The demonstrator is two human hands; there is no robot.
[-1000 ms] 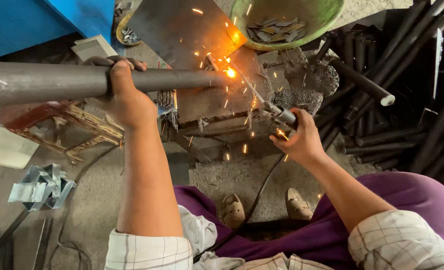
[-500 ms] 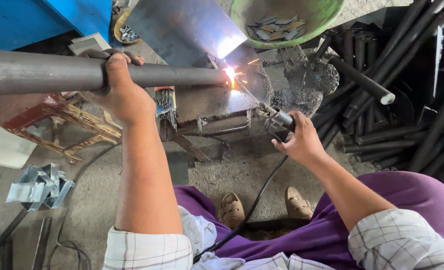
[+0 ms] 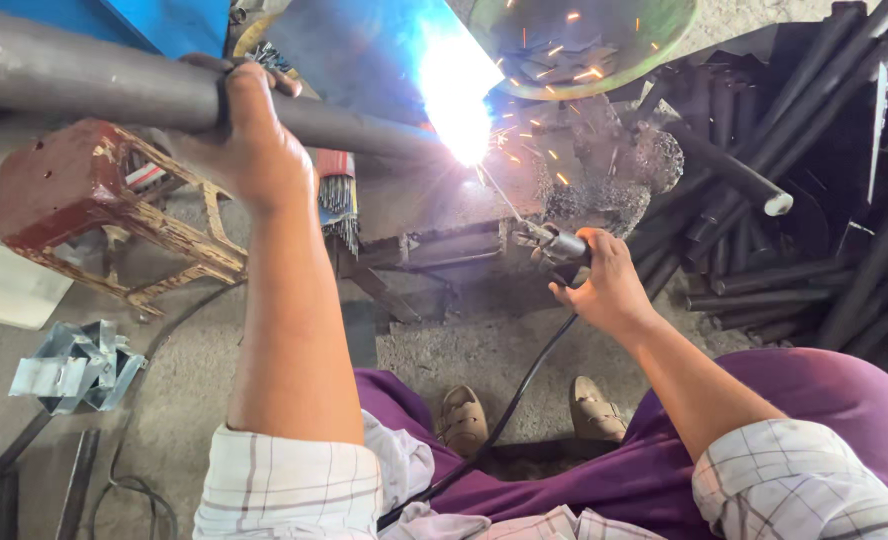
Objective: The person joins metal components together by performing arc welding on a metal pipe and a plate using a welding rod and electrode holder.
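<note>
The left hand (image 3: 249, 150) wraps its grip tight around the long grey pipe (image 3: 84, 80), keeping it level so its end meets the bright arc. The right hand (image 3: 604, 290) grips the welding holder (image 3: 554, 245), angling its thin rod up into the joint, clear of the sparks.

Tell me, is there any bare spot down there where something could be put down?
Bare ground lies between the feet and the workbench, crossed by the cable. Another patch lies between the red stool and the metal brackets. On the right, dark pipes crowd everything.
</note>
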